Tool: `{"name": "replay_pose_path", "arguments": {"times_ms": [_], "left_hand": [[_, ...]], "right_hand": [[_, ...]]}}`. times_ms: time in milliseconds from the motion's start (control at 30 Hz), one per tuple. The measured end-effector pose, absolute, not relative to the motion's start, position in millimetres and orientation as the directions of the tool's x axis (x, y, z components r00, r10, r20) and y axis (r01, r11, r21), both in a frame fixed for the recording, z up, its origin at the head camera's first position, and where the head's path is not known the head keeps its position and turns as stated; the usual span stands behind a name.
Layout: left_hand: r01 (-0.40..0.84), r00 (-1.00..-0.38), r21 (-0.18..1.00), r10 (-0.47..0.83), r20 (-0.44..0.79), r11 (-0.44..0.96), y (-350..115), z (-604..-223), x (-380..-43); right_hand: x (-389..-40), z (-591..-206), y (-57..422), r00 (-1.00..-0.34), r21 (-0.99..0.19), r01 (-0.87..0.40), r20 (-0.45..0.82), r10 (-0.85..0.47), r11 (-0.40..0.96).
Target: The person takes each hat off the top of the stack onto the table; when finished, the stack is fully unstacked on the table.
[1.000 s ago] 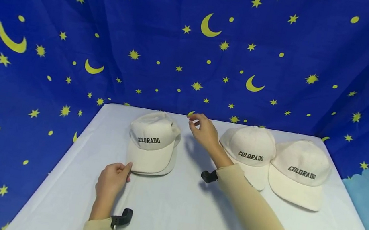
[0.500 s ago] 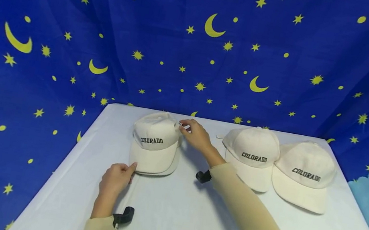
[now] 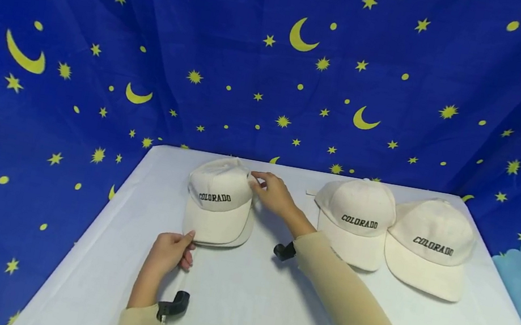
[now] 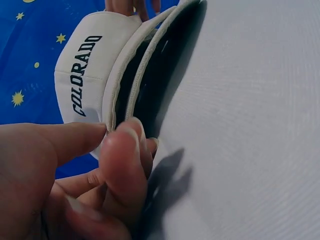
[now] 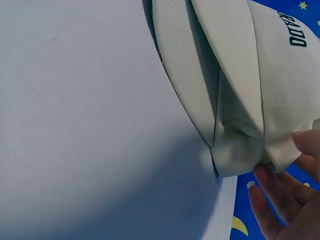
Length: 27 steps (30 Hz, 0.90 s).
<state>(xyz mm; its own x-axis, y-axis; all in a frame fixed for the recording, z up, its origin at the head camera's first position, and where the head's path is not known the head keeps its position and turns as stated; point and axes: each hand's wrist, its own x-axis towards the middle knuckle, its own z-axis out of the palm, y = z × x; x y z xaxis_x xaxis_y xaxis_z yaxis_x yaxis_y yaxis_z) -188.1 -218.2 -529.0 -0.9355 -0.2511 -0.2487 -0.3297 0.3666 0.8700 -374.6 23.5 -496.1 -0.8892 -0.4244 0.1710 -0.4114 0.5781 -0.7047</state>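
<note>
On the left of the table stands a stack of two white baseball caps; the upper cap reads COLORADO, and the brim of the lower cap peeks out to its right. My left hand pinches the left front corner of the upper brim, thumb on top. In the left wrist view a gap shows between the upper brim and the lower brim. With thumb and fingers, my right hand pinches the right side of the upper cap's crown, near its back.
Two more white COLORADO caps sit side by side at the right, one cap touching the other cap. The white-covered table ends against a blue star-and-moon curtain at the back and sides.
My right hand has moved left onto the side of the stacked caps and now pinches the upper one. My left hand stays at the brim corner, its lower fingers spreading slightly.
</note>
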Motion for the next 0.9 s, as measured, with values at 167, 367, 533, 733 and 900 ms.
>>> {"name": "replay_pose_path", "arguments": {"times_ms": [167, 367, 533, 733, 900], "left_hand": [[-0.342, -0.931, 0.887, -0.238, -0.276, 0.309, -219.5, -528.9, -188.8], [-0.364, -0.924, 0.878, -0.242, -0.297, 0.312, -220.7, -529.5, -189.6], [-0.361, -0.924, 0.884, -0.24, -0.297, 0.296, -222.2, -530.0, -189.3], [-0.331, -0.932, 0.919, -0.228, -0.283, 0.212, -221.4, -529.9, -190.8], [-0.306, -0.936, 0.943, -0.22, -0.274, 0.127, -220.9, -531.7, -193.1]], "right_hand": [[-376.6, -498.8, 23.1, -0.891, -0.711, -0.413, 0.185, -0.415, 0.57], [-377.6, -501.4, 23.5, -0.9, -0.714, -0.411, 0.219, -0.376, 0.567], [-376.0, -503.1, 23.0, -0.911, -0.673, -0.409, 0.261, -0.32, 0.616], [-375.4, -502.8, 22.5, -0.907, -0.663, -0.422, 0.318, -0.278, 0.619], [-375.8, -502.3, 22.1, -0.901, -0.679, -0.434, 0.339, -0.271, 0.592]]}}
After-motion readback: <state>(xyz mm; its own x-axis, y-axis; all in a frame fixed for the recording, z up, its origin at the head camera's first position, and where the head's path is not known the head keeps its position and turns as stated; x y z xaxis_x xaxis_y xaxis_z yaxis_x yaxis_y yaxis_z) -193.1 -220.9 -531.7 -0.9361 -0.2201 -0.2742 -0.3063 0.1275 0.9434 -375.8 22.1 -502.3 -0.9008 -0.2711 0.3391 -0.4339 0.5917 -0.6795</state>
